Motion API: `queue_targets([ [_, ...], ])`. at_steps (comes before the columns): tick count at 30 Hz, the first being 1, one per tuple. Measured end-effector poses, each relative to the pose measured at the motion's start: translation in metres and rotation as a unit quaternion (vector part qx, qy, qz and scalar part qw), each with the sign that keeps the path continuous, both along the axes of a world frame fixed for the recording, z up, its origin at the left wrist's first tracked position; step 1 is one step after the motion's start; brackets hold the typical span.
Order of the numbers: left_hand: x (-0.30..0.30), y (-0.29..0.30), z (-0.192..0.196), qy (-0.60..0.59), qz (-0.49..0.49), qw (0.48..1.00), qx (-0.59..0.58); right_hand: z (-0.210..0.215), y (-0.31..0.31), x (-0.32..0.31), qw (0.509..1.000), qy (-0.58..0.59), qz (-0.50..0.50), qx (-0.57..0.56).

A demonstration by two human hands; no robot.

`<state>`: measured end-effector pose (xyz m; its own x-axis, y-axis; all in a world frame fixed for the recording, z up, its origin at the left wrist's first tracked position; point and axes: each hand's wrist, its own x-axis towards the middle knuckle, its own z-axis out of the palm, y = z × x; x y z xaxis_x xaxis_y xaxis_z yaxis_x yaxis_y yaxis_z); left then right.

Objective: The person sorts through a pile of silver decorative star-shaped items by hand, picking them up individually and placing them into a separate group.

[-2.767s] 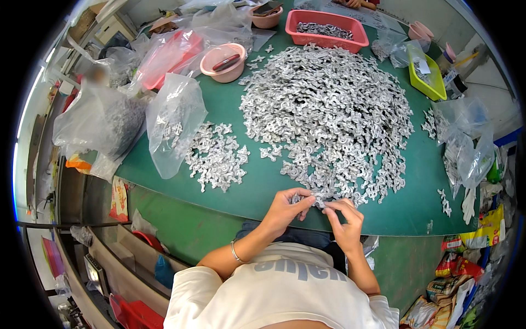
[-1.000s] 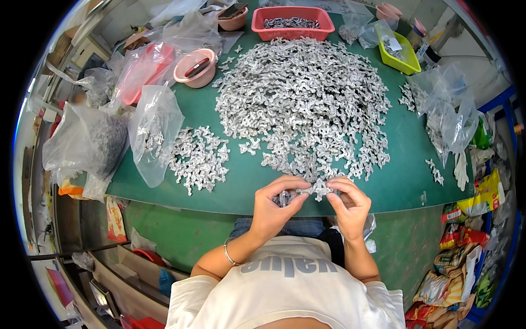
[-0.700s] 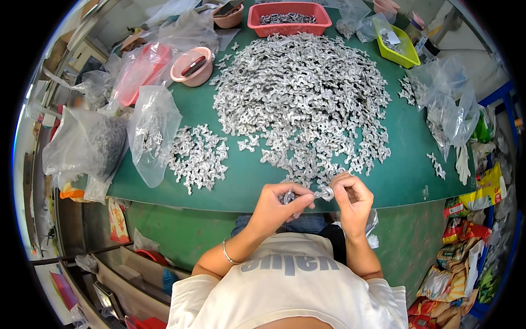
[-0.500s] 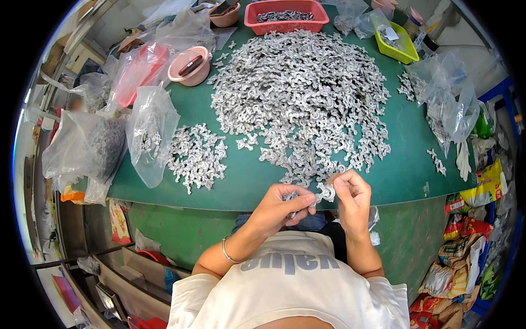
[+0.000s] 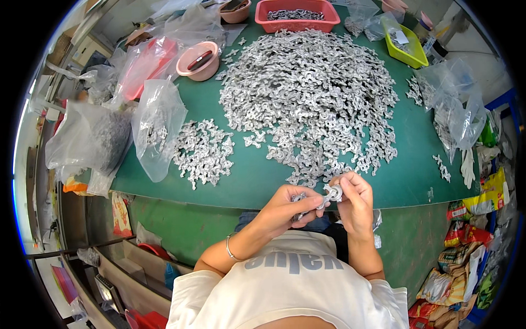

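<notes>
While pinched between right hand [image 5: 355,204] fingertips at the green table [image 5: 416,175] near edge, small silvery metal part [image 5: 332,192] meets left hand [image 5: 289,208], closed on more parts; beyond, big heap of metal parts [image 5: 307,98], smaller pile [image 5: 204,151], clear bag [image 5: 156,129]

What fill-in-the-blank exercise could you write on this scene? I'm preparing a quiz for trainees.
1. The big heap of small metal parts lies on a ____ table.
2. The left hand and right hand hold metal parts between their ____.
3. The round bowl is ____.

Missing words: green; fingers; pink
</notes>
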<state>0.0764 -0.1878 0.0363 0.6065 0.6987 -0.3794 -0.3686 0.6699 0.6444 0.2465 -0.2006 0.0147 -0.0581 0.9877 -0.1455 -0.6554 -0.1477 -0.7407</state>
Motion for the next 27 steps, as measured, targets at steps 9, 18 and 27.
queue_targets([
  [9, -0.001, -0.004, 0.005, 0.009, 0.010, 1.000, 0.024, 0.004, -0.001, -0.004, 0.995, 0.086, 0.038, -0.034],
  [18, 0.000, -0.007, 0.012, -0.016, 0.006, 0.999, 0.028, 0.009, -0.005, -0.005, 0.991, 0.114, 0.057, -0.032],
  [27, 0.002, -0.009, 0.021, -0.004, -0.010, 0.999, 0.045, 0.014, -0.008, -0.008, 0.993, 0.105, 0.046, 0.007],
])
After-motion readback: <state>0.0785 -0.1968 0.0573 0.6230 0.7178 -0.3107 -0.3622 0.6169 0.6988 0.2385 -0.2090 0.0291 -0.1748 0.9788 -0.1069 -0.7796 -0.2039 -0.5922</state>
